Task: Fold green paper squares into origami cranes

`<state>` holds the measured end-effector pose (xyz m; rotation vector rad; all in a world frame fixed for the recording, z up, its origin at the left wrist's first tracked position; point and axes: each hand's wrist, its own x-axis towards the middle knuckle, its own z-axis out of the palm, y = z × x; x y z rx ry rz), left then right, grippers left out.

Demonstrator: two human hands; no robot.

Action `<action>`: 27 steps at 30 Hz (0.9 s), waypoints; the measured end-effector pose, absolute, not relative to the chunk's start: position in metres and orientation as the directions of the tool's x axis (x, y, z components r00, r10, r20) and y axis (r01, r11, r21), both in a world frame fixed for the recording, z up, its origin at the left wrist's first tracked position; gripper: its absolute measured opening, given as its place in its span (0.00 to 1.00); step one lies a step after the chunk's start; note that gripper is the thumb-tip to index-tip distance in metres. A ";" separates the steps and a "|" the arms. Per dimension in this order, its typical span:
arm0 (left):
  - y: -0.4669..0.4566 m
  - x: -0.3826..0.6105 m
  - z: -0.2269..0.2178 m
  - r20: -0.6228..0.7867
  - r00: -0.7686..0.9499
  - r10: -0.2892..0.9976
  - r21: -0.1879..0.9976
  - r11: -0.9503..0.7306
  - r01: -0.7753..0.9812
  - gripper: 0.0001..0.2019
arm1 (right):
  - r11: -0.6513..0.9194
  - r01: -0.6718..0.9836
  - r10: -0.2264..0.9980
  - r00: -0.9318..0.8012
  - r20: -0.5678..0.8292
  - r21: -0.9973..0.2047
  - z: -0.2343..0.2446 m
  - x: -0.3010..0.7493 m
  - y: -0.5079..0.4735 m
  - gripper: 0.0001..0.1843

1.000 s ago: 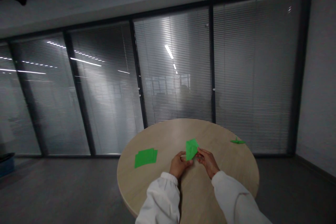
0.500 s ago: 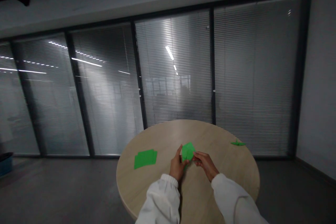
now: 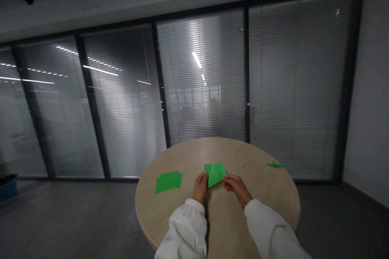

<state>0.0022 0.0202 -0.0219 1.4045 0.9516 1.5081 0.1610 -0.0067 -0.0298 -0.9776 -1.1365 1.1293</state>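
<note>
Green paper (image 3: 215,173) spans the gap between two hands above the counter (image 3: 228,226).
The paper lies ahead of both wrists, both hands about equally near; no long axis stands out. The left hand (image 3: 200,187) grips its left edge, thumb on top; the right hand (image 3: 236,187) pinches its lower right corner. Green sheets (image 3: 167,182) lie left, a folded green piece (image 3: 275,164) far right.

Bright green paper (image 3: 215,173) — pale wood-grain table (image 3: 194,153) — 2 white sleeves (image 3: 185,228), grey finely striped blinds (image 3: 294,89).
</note>
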 end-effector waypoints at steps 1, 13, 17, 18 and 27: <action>0.020 0.002 -0.021 0.329 -0.007 0.944 0.938 -0.328 -0.109 0.20 | 0.186 -0.149 0.983 0.037 0.182 -0.971 -0.029 0.161 -0.007 0.12; 0.009 0.007 -0.020 0.244 0.288 0.926 0.968 -0.249 -0.017 0.16 | 0.289 -0.182 0.957 0.029 0.289 -0.940 -0.023 0.160 -0.009 0.25; 0.007 0.007 -0.019 0.215 0.270 0.939 0.974 -0.225 0.009 0.15 | 0.297 -0.145 0.955 0.052 0.292 -0.944 -0.022 0.160 -0.008 0.18; 0.007 0.007 -0.019 0.204 0.263 0.943 0.978 -0.210 -0.006 0.16 | 0.294 -0.147 0.955 0.083 0.284 -0.945 -0.022 0.161 -0.007 0.18; 0.021 0.000 -0.028 0.176 0.176 0.969 0.947 -0.118 -0.300 0.20 | 0.316 -0.186 0.929 0.258 0.264 -0.930 -0.028 0.167 -0.002 0.18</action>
